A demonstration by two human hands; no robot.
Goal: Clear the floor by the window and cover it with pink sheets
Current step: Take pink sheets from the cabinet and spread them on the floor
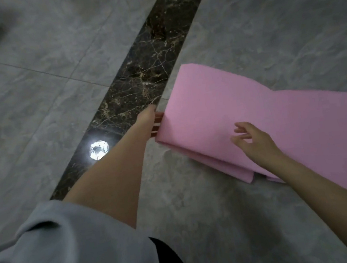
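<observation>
Evidently the grey tiled floor [264, 25] lies mostly bare; covering is barely begun. One folded pink sheet [240, 107] lies partly unfurled beside the dark marble strip [147, 70]. Your left hand [148, 118] grips its near edge, fingers tucked beneath. Your right hand [255, 142] hovers over it, fingers loosely spread, holding nothing. No window is visible.

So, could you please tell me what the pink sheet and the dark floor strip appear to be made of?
The pink sheet looks like soft matte foam or felt, though that is uncertain: it bends in smooth waves and shows no shine. The dark floor strip looks like polished marble or stone: brown with pale veins, glossy enough to mirror a lamp.
</observation>
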